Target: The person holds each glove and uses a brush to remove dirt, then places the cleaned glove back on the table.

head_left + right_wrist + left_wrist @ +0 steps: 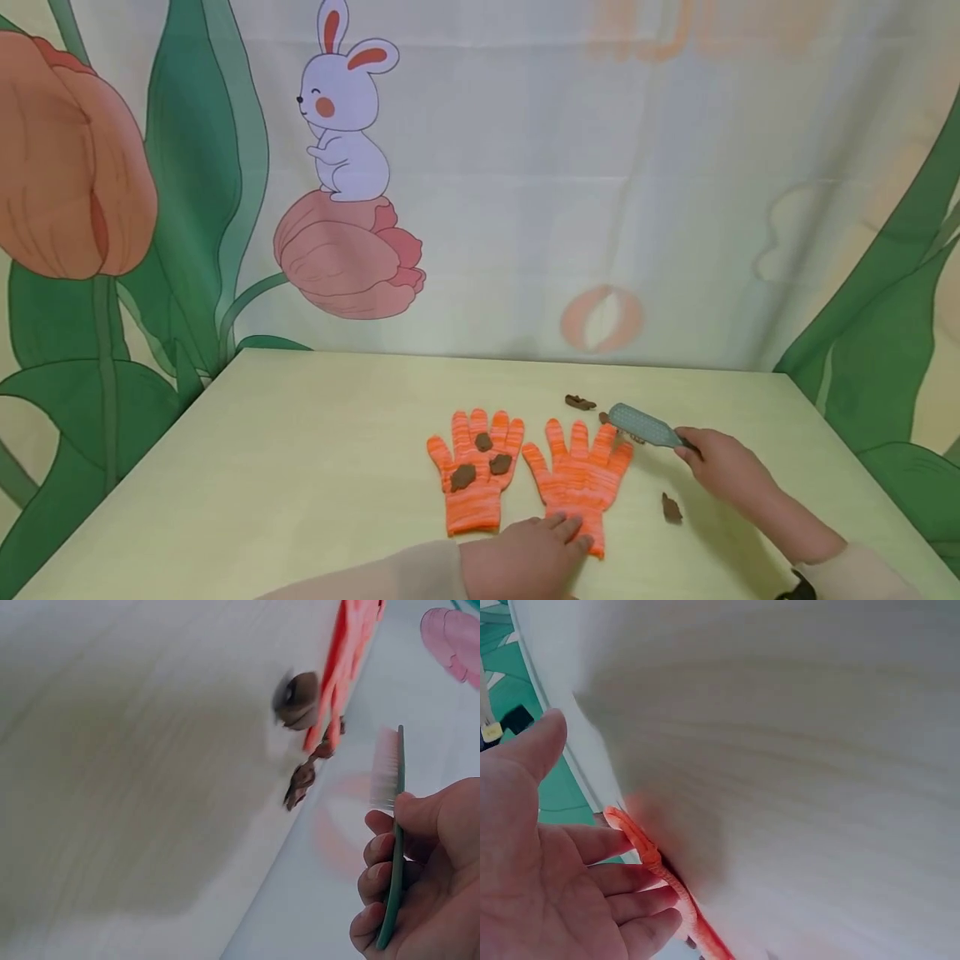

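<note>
Though partly beneath the relaxed left hand (528,552), orange glove (581,481) near brush (641,425) in curled right hand (723,467).

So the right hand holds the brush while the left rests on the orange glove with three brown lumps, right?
Not quite: the left hand rests on the other orange glove, the one nearer the brush, as the head view shows. The right hand does hold the brush.

In the right hand's (723,467) grip, a green paddle-shaped plastic-looking brush (642,424), its back textured; near that grip, a matt orange five-fingered knit-cloth glove (581,477) and a rough brown irregular lump (671,508)
</note>
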`<state>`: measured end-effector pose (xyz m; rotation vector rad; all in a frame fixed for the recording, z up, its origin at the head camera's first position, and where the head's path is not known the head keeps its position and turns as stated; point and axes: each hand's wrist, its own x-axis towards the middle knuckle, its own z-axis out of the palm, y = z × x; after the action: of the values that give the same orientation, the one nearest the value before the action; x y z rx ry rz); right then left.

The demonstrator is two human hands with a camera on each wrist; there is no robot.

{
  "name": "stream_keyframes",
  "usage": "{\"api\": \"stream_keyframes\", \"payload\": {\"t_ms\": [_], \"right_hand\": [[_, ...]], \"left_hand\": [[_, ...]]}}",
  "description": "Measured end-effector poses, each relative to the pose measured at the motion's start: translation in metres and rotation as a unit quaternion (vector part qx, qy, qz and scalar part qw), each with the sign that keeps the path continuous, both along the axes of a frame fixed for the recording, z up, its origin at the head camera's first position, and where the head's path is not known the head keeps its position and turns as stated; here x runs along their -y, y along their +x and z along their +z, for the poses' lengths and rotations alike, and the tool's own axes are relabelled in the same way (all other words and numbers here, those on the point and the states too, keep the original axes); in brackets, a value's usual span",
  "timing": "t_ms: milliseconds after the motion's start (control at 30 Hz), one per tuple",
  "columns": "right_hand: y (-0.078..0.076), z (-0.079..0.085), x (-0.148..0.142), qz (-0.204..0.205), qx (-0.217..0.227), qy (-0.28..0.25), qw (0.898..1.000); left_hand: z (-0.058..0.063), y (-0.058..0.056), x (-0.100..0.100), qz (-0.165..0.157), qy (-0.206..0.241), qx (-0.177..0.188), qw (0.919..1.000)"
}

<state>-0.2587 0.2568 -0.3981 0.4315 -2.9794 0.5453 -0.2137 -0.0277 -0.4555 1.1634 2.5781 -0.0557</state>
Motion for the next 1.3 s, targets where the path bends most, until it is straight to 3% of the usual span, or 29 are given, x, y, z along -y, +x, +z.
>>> {"api": "stream_keyframes", "payload": {"t_ms": [67, 133, 233, 333, 467, 600, 800, 933, 1033, 1167, 1300], "right_hand": [[0.002, 0.001, 0.008, 0.009, 0.003, -0.006, 1.0], [0.003, 0.003, 0.019, 0.018, 0.014, -0.007, 1.0], [0.004, 0.006, 0.037, 0.037, 0.033, -0.002, 0.999], [0.004, 0.009, 0.057, 0.075, 0.04, 0.001, 0.996], [0.003, 0.006, 0.084, 0.148, -0.002, 0.012, 0.989], [-0.005, -0.002, 0.108, 0.197, -0.031, 0.01, 0.98], [-0.017, -0.015, 0.119, 0.224, 0.025, -0.001, 0.974], [-0.024, -0.019, 0.118, 0.223, 0.056, -0.006, 0.973], [-0.024, -0.023, 0.117, 0.218, 0.077, -0.011, 0.973], [-0.026, -0.024, 0.115, 0.195, 0.092, -0.009, 0.976], [-0.029, -0.024, 0.109, 0.171, 0.094, -0.006, 0.981]], "left_hand": [[0.005, 0.001, 0.005, -0.002, 0.008, 0.002, 1.0], [0.0, -0.002, 0.016, -0.009, 0.02, 0.006, 0.9997], [-0.022, -0.01, 0.042, -0.016, 0.048, 0.02, 0.9985], [-0.042, -0.014, 0.071, -0.001, 0.052, 0.006, 0.9986], [-0.051, -0.004, 0.104, 0.021, 0.05, -0.029, 0.9981], [-0.054, 0.009, 0.126, 0.04, 0.05, -0.019, 0.9977], [-0.052, 0.02, 0.142, 0.06, 0.061, -0.01, 0.9963], [-0.004, 0.036, 0.134, 0.084, 0.074, -0.013, 0.9936], [0.01, 0.041, 0.128, 0.101, 0.052, -0.001, 0.9936], [-0.019, 0.032, 0.13, 0.072, 0.007, -0.007, 0.9974], [-0.016, 0.033, 0.125, 0.041, -0.023, -0.024, 0.9986]]}}
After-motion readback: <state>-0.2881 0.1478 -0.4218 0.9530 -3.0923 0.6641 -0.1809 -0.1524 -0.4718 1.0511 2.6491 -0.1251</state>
